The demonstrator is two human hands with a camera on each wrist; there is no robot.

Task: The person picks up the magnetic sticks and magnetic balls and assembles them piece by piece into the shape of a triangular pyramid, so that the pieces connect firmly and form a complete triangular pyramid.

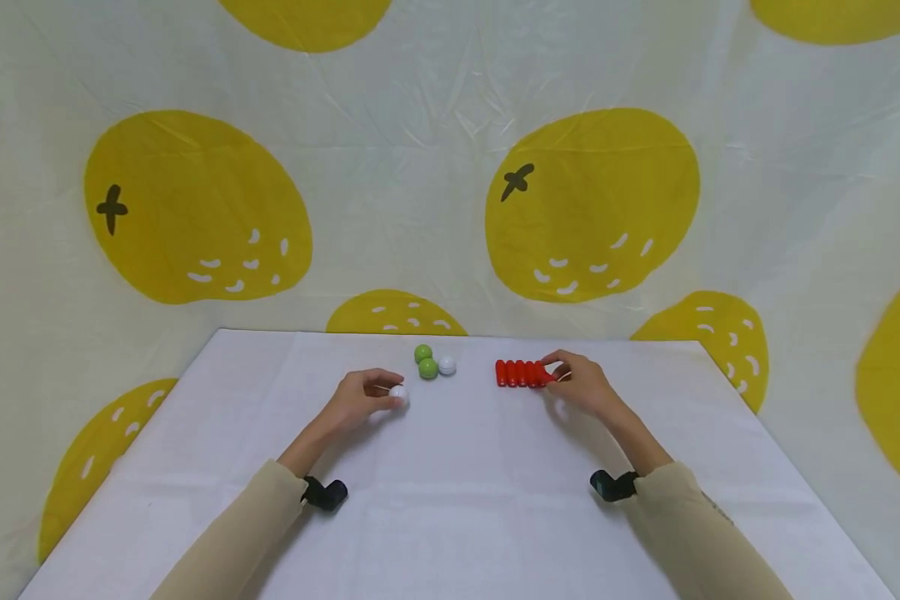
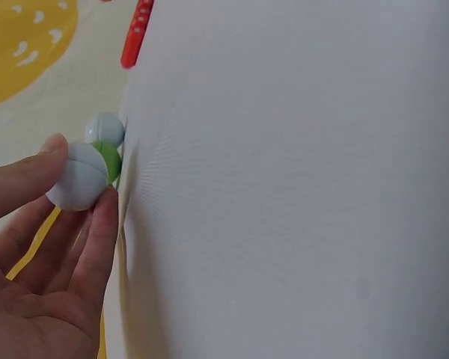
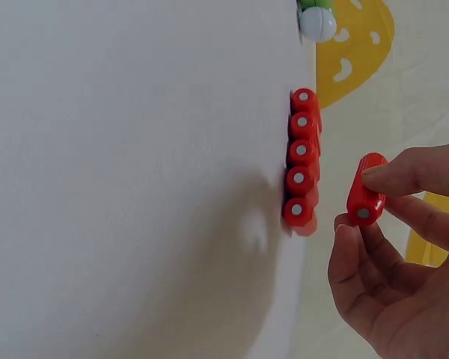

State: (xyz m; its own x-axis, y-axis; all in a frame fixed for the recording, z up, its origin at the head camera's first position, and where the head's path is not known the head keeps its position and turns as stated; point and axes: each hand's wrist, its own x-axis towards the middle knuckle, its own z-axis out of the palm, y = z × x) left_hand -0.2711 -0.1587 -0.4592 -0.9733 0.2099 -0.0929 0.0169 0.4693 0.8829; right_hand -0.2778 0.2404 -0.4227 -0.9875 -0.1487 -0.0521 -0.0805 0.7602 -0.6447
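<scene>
My left hand [image 1: 358, 397] pinches a white ball [image 2: 76, 179] between thumb and fingertips, a little off the table. Beyond it, two green balls [image 1: 428, 368] and another white ball [image 1: 447, 365] sit close together. My right hand [image 1: 581, 385] holds a short red rod [image 3: 357, 200] with a grey dot on its end, gripped between thumb and fingers. In the right wrist view this rod is apart from a row of several red rods [image 3: 301, 150], which lie side by side. From the head, the held rod overlaps the row's right end.
A white cloth covers the table [image 1: 450, 500], whose far edge runs just behind the balls and rods. A pale curtain with yellow fruit prints [image 1: 592, 208] hangs behind. Dark wrist cameras [image 1: 328, 495] jut inward from both sleeves.
</scene>
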